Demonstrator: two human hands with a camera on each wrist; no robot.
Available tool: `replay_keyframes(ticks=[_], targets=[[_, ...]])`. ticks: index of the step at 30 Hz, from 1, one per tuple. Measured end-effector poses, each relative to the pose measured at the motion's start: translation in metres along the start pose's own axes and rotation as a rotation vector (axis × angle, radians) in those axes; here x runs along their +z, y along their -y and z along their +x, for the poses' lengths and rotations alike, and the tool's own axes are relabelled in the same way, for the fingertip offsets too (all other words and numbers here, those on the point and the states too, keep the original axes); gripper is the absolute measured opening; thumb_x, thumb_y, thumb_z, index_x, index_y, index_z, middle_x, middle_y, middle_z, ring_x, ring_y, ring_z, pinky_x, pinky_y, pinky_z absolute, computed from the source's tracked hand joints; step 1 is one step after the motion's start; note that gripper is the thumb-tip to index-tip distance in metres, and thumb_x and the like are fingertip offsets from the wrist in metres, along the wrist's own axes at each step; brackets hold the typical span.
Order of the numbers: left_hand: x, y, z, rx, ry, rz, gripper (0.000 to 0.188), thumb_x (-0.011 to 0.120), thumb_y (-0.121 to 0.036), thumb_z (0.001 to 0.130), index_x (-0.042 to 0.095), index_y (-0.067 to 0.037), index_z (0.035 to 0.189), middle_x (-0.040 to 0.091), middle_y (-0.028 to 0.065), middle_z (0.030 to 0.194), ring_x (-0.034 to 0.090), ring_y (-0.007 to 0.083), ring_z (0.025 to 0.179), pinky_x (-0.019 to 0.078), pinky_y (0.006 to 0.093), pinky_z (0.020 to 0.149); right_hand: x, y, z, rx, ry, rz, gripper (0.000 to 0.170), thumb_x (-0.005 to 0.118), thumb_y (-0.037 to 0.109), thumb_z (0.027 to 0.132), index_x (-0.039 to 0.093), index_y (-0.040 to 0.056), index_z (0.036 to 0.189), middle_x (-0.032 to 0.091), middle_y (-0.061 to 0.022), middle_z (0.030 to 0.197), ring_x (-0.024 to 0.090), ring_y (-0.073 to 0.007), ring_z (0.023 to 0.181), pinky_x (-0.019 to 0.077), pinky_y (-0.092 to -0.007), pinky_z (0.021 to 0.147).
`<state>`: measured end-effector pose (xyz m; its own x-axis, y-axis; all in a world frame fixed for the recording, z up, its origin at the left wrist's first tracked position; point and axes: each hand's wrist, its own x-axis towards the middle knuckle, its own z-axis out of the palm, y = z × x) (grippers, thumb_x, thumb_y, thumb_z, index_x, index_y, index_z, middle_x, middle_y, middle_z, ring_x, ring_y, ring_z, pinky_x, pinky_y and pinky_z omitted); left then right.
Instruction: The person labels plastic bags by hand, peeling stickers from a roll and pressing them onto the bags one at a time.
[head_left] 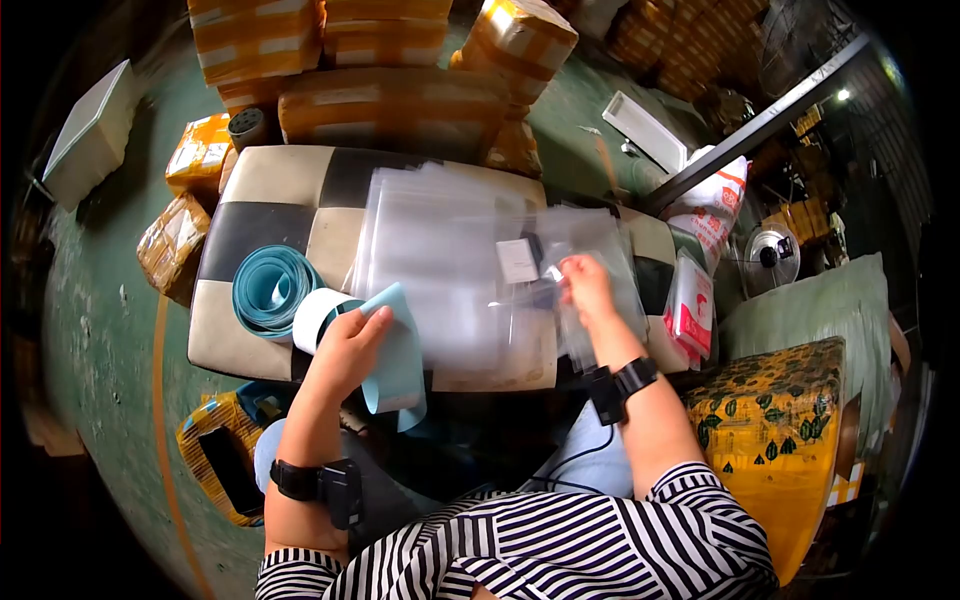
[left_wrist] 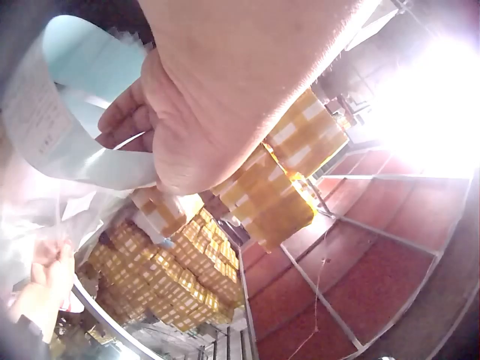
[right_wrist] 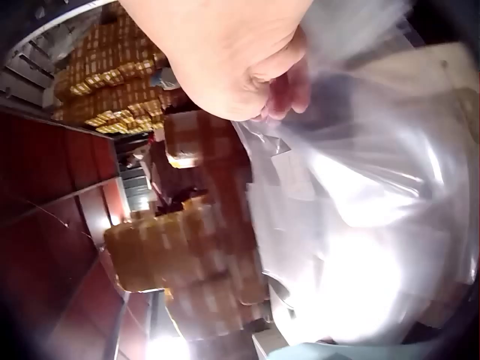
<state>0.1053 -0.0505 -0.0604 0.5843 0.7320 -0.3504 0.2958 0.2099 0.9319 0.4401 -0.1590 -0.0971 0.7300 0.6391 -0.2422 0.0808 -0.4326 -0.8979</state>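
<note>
My left hand grips a pale blue strip of label backing, thumb on top, its free end hanging over the front edge of the cushioned bench. The strip runs back to a blue coiled roll on the left; a white stretch shows between. In the left wrist view, faint print marks a white label on the strip. My right hand pinches a clear plastic bag by its edge. A small white card lies beside that hand, among a spread of clear bags.
Taped cartons stand behind the checkered bench. To the right are a metal post, red-and-white packets and a yellow taped bundle. A phone lies on a yellow bundle at lower left.
</note>
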Motion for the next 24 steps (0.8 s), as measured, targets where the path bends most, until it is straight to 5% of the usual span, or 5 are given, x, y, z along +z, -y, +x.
replay_keyframes(ticks=[7,13,18,22,24], targets=[[0.000,0.000,-0.002,0.007,-0.013,-0.051,0.036,0.047,-0.028,0.089,0.056,0.007,0.087,0.053,0.0024,0.070,0.047,0.0075,0.064,0.0401,0.0229,0.058,-0.121,-0.034,0.059,-0.133,-0.109,-0.444,0.012,0.059,0.018,0.080,0.061,0.0060,0.081,0.048,0.0007,0.052,0.041,-0.0082,0.041,0.0327,-0.0228,0.038],[0.000,0.018,0.011,-0.006,-0.027,-0.121,0.033,0.048,-0.027,0.089,0.057,0.004,0.088,0.053,0.0017,0.071,0.048,0.0076,0.066,0.0404,0.0221,0.059,-0.120,-0.042,0.053,-0.428,-0.501,-1.137,0.034,0.062,0.016,0.073,0.055,0.0122,0.106,0.057,-0.0112,0.100,0.051,-0.0326,0.096,0.0432,-0.0366,0.080],[0.004,0.006,0.006,-0.085,-0.025,-0.721,0.029,0.050,-0.025,0.087,0.055,0.003,0.094,0.057,0.0070,0.082,0.054,0.0129,0.071,0.0440,0.0249,0.064,0.016,0.027,-0.034,-0.373,0.344,-0.005,0.026,0.056,0.007,0.081,0.052,0.0044,0.107,0.056,-0.0048,0.100,0.052,-0.0142,0.094,0.0429,-0.0299,0.083],[-0.004,0.010,0.006,-0.036,-0.013,-0.918,0.031,0.050,-0.025,0.087,0.052,0.004,0.099,0.058,0.0104,0.089,0.056,0.0173,0.079,0.0455,0.0287,0.070,0.102,0.056,-0.131,-0.526,0.750,-0.080,0.031,0.060,0.012,0.081,0.052,0.0015,0.109,0.057,-0.0080,0.101,0.051,-0.0137,0.097,0.0414,-0.0260,0.084],[-0.006,0.007,0.001,0.004,-0.038,-0.986,0.033,0.049,-0.027,0.087,0.051,0.004,0.100,0.057,0.0109,0.090,0.056,0.0178,0.081,0.0453,0.0284,0.070,0.122,0.059,-0.147,-0.084,0.897,0.190,0.025,0.058,0.011,0.082,0.054,-0.0021,0.103,0.058,-0.0064,0.096,0.053,-0.0118,0.091,0.0418,-0.0254,0.082]])
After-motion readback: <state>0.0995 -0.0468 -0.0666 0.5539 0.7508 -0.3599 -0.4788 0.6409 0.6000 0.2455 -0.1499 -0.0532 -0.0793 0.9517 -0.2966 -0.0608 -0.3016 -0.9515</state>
